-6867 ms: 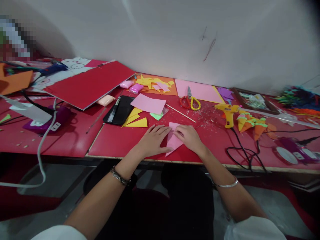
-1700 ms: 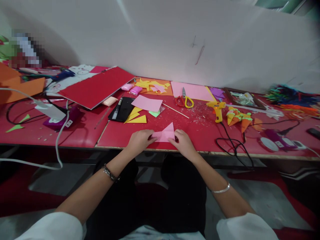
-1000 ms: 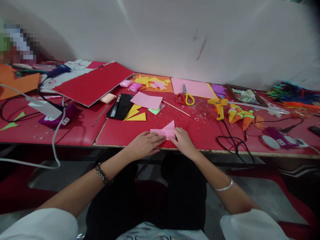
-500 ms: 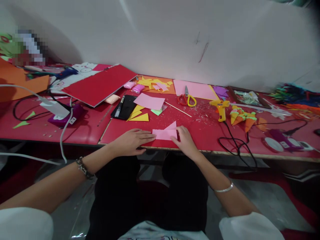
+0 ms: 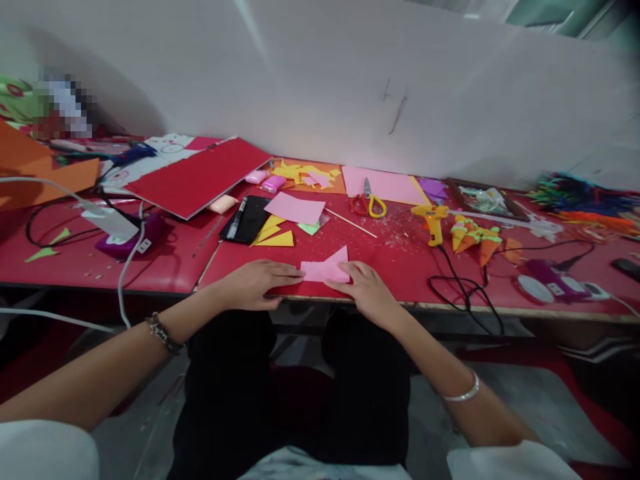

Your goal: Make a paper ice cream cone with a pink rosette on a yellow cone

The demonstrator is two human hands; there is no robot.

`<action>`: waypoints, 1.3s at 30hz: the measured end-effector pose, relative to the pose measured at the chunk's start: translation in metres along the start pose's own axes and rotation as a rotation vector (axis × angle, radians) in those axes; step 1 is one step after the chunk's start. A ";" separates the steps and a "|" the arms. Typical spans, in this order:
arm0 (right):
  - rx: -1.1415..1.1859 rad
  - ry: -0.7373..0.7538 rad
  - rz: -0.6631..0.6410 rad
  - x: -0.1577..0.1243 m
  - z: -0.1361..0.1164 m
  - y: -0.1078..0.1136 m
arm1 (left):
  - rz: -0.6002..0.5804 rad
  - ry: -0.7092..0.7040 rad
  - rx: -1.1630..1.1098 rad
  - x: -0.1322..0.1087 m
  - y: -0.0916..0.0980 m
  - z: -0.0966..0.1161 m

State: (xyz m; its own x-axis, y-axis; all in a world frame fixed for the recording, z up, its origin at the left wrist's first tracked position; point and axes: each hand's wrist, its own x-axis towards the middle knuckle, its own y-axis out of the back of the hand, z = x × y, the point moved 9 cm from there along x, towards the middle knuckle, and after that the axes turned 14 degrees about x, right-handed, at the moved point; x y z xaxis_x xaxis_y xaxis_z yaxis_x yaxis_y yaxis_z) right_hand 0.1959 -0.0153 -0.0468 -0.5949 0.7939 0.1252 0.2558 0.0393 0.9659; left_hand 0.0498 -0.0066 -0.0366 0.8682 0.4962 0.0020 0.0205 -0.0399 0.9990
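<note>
A folded piece of pink paper [image 5: 320, 271] lies at the table's front edge, one pointed corner sticking up beyond its far side. My left hand [image 5: 253, 283] rests flat with its fingers stretched out, the fingertips touching the paper's left end. On the other end, my right hand [image 5: 367, 290] grips the paper between thumb and fingers, covering its right corner. Beyond it are yellow paper pieces [image 5: 280, 239], a larger pink sheet [image 5: 297, 208] and a thin wooden stick [image 5: 353, 223].
Scissors [image 5: 369, 203] with red and yellow handles lie further back. To the right are a yellow glue gun [image 5: 431, 220] with a looping black cord and orange cone shapes [image 5: 475, 237]. A black phone [image 5: 245, 220] and a red board [image 5: 200, 177] lie to the left.
My right hand has slid leftward over the paper, its thumb and fingers now covering more of the right end. My left hand stays at the left end. The view has shifted slightly.
</note>
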 end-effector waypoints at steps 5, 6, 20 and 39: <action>0.150 -0.082 -0.017 -0.015 0.016 0.014 | -0.013 -0.010 0.010 0.003 0.004 0.000; 0.178 -0.091 -0.017 -0.017 0.018 0.016 | -0.015 -0.008 0.008 0.003 0.004 -0.001; 0.457 -0.036 0.189 0.003 0.020 0.042 | 0.042 0.070 0.036 -0.001 0.005 0.010; 0.500 -0.156 0.115 0.030 0.033 0.036 | 0.261 0.294 -0.039 0.015 0.027 0.022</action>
State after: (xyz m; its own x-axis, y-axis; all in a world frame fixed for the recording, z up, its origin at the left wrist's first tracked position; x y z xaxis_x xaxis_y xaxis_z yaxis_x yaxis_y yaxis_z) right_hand 0.2119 0.0297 -0.0158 -0.4315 0.8892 0.1519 0.6669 0.2010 0.7175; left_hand 0.0742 -0.0194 -0.0108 0.6628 0.7011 0.2632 -0.2061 -0.1671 0.9642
